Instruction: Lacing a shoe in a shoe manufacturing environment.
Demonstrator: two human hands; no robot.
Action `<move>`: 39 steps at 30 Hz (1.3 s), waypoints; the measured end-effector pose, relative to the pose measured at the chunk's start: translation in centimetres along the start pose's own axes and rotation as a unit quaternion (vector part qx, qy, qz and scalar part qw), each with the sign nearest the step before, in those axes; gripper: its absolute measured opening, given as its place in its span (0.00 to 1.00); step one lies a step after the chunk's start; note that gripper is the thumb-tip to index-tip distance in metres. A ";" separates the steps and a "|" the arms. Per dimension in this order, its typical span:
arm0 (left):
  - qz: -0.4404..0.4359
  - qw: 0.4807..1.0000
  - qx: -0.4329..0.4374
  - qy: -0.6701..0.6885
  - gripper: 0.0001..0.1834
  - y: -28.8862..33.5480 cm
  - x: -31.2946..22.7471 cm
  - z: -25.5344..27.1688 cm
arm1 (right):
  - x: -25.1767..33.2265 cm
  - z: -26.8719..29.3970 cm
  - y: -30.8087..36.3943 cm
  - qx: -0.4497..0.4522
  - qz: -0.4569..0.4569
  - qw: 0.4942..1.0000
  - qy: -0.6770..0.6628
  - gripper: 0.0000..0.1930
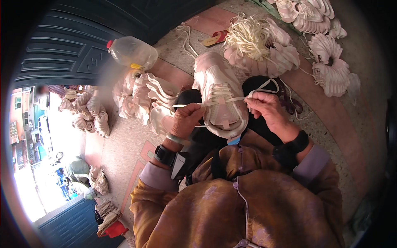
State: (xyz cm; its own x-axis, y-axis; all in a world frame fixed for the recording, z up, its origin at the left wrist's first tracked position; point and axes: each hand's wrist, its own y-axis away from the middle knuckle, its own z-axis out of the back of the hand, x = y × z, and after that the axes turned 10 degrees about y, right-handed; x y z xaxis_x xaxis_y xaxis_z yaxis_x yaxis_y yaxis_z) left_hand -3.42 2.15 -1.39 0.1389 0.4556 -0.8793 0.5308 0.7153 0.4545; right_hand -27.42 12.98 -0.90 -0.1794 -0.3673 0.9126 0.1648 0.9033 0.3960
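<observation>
A pale pink and cream sneaker (225, 113) rests on my lap, its toe pointing away from me and its opening toward me. Cream shoelace (216, 87) runs in rows across the upper part of the tongue. At the shoe's left side, my left hand (187, 120) is closed on one end of the lace. My right hand (268, 108) pinches the other end on the right, where a loop of lace rises above the fingers. Both lace ends stretch sideways from the eyelets to my hands.
A heap of cream laces (249, 37) lies on stacked shoe uppers (285, 58) ahead. More shoe uppers (331, 74) stand at the right, others (138, 93) at the left. A large clear plastic bottle (134, 51) with a red cap is by the dark door (70, 53).
</observation>
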 end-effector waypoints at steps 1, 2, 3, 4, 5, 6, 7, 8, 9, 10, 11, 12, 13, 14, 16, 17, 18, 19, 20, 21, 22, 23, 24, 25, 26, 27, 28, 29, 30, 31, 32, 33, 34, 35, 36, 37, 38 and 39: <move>-0.029 0.999 -0.029 -0.010 0.07 -0.1 -0.1 -0.3 | -0.3 -0.3 -0.3 -0.007 0.007 1.000 -0.019 0.05; -0.028 0.999 -0.033 0.011 0.07 -0.1 -0.4 -0.6 | -0.4 -0.5 -0.5 -0.008 0.005 1.000 -0.018 0.05; -0.027 0.999 -0.034 0.013 0.07 0.0 -0.4 -0.7 | -0.5 -0.8 -0.7 -0.024 0.012 0.999 -0.032 0.04; -0.016 0.997 -0.062 0.051 0.06 0.0 -0.3 -0.8 | -0.7 -1.0 -0.9 -0.039 0.019 0.998 -0.047 0.03; -0.005 0.992 -0.091 0.089 0.06 0.0 -0.3 -0.8 | -1.1 -1.1 -1.1 -0.038 0.018 0.998 -0.046 0.03; -0.004 0.992 -0.090 0.091 0.06 0.0 -0.1 -0.8 | -1.4 -1.2 -1.3 -0.043 0.040 0.998 -0.031 0.03; 0.003 0.989 -0.078 0.127 0.06 0.0 0.0 -0.7 | -1.6 -1.2 -1.4 -0.048 0.062 0.997 -0.016 0.03; 0.011 0.984 -0.066 0.162 0.05 0.0 0.2 -0.7 | -1.8 -1.2 -1.6 -0.049 0.061 0.997 -0.015 0.03; 0.012 0.984 -0.067 0.163 0.05 0.1 0.2 -0.6 | -1.7 -1.4 -1.7 -0.051 0.059 0.997 -0.010 0.03; 0.010 0.980 -0.055 0.190 0.05 0.1 0.3 -0.5 | -1.7 -1.5 -1.7 -0.054 0.057 0.997 -0.005 0.02; 0.007 0.975 -0.044 0.216 0.05 0.1 0.4 -0.4 | -1.8 -1.5 -1.8 -0.053 0.055 0.997 -0.005 0.02; 0.007 0.975 -0.044 0.217 0.05 0.1 0.5 -0.3 | -1.9 -1.5 -1.9 -0.052 0.058 0.997 0.003 0.02; 0.007 0.973 -0.040 0.226 0.05 0.0 0.7 -0.3 | -1.9 -1.5 -2.0 -0.050 0.061 0.997 0.010 0.01; 0.008 0.971 -0.037 0.234 0.05 0.0 0.8 -0.2 | -2.0 -1.6 -2.1 -0.050 0.060 0.997 0.012 0.01; 0.019 0.971 -0.046 0.235 0.04 0.1 0.4 -0.8 | -2.4 -1.8 -2.2 -0.064 0.092 0.994 0.002 0.01; 0.029 0.970 -0.054 0.236 0.06 0.1 0.3 -1.0 | -2.5 -1.9 -2.3 -0.064 0.091 0.994 0.002 0.01; 0.028 0.969 -0.055 0.238 0.06 0.2 0.4 -1.0 | -2.4 -2.1 -2.4 -0.070 0.104 0.992 -0.001 0.02; 0.020 0.970 -0.051 0.236 0.05 0.2 0.6 -0.8 | -2.4 -2.3 -2.4 -0.075 0.116 0.990 -0.004 0.02; 0.013 0.971 -0.047 0.234 0.05 0.2 0.7 -0.7 | -2.5 -2.3 -2.4 -0.074 0.116 0.991 -0.002 0.02; 0.012 0.971 -0.048 0.234 0.05 0.2 0.8 -0.6 | -2.6 -2.3 -2.4 -0.075 0.132 0.988 0.024 0.02; 0.006 0.976 -0.046 0.211 0.05 0.1 0.9 -0.5 | -2.6 -2.3 -2.5 -0.075 0.148 0.985 0.051 0.02; 0.000 0.981 -0.045 0.188 0.05 0.1 0.9 -0.4 | -2.5 -2.2 -2.3 -0.074 0.148 0.985 0.051 0.02; 0.000 0.981 -0.046 0.189 0.05 0.2 0.8 -0.4 | -2.3 -2.2 -2.1 -0.079 0.143 0.985 0.060 0.03; -0.006 0.988 -0.045 0.145 0.05 0.3 0.5 -0.5 | -2.2 -2.2 -2.0 -0.084 0.138 0.985 0.069 0.03; -0.011 0.994 -0.044 0.102 0.05 0.4 0.4 -0.6 | -2.4 -2.2 -2.2 -0.083 0.138 0.985 0.069 0.03; -0.012 0.994 -0.044 0.102 0.05 0.5 0.5 -0.5 | -2.5 -2.2 -2.3 -0.099 0.183 0.971 0.116 0.03; -0.014 0.995 -0.042 0.091 0.05 0.5 0.8 -0.3 | -2.6 -2.1 -2.4 -0.115 0.227 0.953 0.163 0.03; -0.015 0.996 -0.040 0.080 0.06 0.5 1.0 -0.2 | -2.7 -2.1 -2.4 -0.115 0.228 0.953 0.163 0.03; -0.015 0.996 -0.040 0.080 0.06 0.6 1.2 -0.1 | -2.7 -2.2 -2.4 -0.117 0.224 0.952 0.171 0.03; -0.027 0.997 -0.036 0.063 0.06 0.6 1.3 -0.1 | -2.7 -2.2 -2.4 -0.119 0.220 0.952 0.180 0.03; -0.038 0.998 -0.031 0.045 0.07 0.6 1.4 -0.1 | -2.6 -2.3 -2.5 -0.119 0.219 0.951 0.180 0.03; -0.038 0.998 -0.031 0.046 0.07 0.6 1.3 -0.1 | -2.5 -2.5 -2.5 -0.135 0.249 0.934 0.219 0.02; -0.037 0.998 -0.018 0.047 0.07 0.6 1.0 -0.2 | -2.4 -2.6 -2.6 -0.150 0.278 0.913 0.258 0.02; -0.036 0.998 -0.005 0.049 0.07 0.6 0.9 -0.3 | -2.4 -2.7 -2.7 -0.150 0.277 0.913 0.259 0.02; -0.036 0.998 -0.006 0.049 0.07 0.2 1.4 -0.2 | -2.3 -2.8 -2.8 -0.168 0.348 0.853 0.351 0.02; -0.082 0.996 -0.011 0.009 0.07 -0.3 2.1 0.1 | -2.1 -3.0 -2.9 -0.182 0.414 0.778 0.436 0.03; -0.128 0.991 -0.017 -0.031 0.07 -0.7 2.8 0.4 | -2.0 -3.2 -2.8 -0.169 0.407 0.786 0.433 0.05; -0.129 0.991 -0.018 -0.031 0.07 -1.2 2.9 0.4 | -2.1 -3.1 -2.9 -0.168 0.409 0.786 0.433 0.05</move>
State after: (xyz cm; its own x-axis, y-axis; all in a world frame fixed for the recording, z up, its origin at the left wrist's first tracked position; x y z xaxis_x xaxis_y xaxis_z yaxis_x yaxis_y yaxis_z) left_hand -3.30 2.35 -4.55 0.0537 0.2231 -0.9733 0.5249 0.8229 0.2176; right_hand -24.55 10.42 -3.67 0.8226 0.1608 0.5454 0.1540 0.8602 -0.4861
